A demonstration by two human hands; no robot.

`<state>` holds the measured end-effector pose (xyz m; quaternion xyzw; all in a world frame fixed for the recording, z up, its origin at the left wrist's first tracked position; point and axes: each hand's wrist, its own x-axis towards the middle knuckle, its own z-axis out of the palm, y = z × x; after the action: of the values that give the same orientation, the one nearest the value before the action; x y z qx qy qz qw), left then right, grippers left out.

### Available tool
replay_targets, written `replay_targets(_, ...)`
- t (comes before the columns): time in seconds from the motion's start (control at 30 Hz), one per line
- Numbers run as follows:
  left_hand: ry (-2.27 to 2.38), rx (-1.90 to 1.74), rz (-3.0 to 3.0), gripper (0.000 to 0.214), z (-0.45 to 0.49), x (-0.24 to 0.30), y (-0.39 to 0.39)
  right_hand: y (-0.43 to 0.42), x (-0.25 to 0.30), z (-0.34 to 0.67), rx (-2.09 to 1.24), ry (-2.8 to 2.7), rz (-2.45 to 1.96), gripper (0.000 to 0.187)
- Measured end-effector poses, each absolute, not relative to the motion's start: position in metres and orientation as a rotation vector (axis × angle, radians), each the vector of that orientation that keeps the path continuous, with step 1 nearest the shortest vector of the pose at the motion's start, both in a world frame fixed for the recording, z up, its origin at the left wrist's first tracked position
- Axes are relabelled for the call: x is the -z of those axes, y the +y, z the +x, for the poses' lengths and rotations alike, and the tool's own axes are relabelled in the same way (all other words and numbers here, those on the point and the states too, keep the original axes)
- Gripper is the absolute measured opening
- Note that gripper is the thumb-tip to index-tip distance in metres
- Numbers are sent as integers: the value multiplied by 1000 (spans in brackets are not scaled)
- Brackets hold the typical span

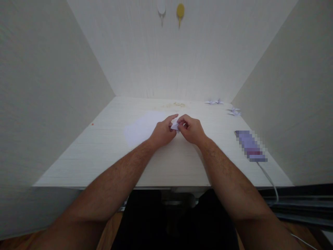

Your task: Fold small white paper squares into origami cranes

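My left hand [163,132] and my right hand [191,129] meet over the middle of a white desk [104,152]. Both pinch a small folded piece of pale paper [175,126] between their fingertips, just above the desk top. Most of the paper is hidden by the fingers. A flat pale sheet of paper [142,129] lies on the desk to the left of my left hand.
Several small folded paper figures [234,111] sit at the back right, two more [214,102] by the back wall. A blurred-out phone [251,146] with a white cable [267,178] lies at the right. White walls close the desk on three sides. Two hooks [180,12] hang on the back wall.
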<state>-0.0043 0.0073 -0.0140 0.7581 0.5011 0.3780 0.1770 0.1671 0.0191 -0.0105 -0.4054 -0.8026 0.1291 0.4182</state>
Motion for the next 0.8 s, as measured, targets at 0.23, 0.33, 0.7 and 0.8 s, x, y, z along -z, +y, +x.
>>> replay_targets(0.23, 1398, -1161, 2142, 56, -4, 11, 6, 22, 12, 168, -256, -1987, -1031, 15)
replay_targets(0.33, 1388, -1144, 2196, 54, -4, 9, 5, 22, 12, 167, -225, -2001, -1022, 17)
replay_targets(0.7, 1384, -1171, 2251, 57, -6, 12, 7, 24, 12, 170, -237, -1989, -1015, 10)
replay_targets(0.8, 1360, -1205, 2215, 49, -7, 13, 8, 26, 15, 169, -390, -1876, -1040, 8)
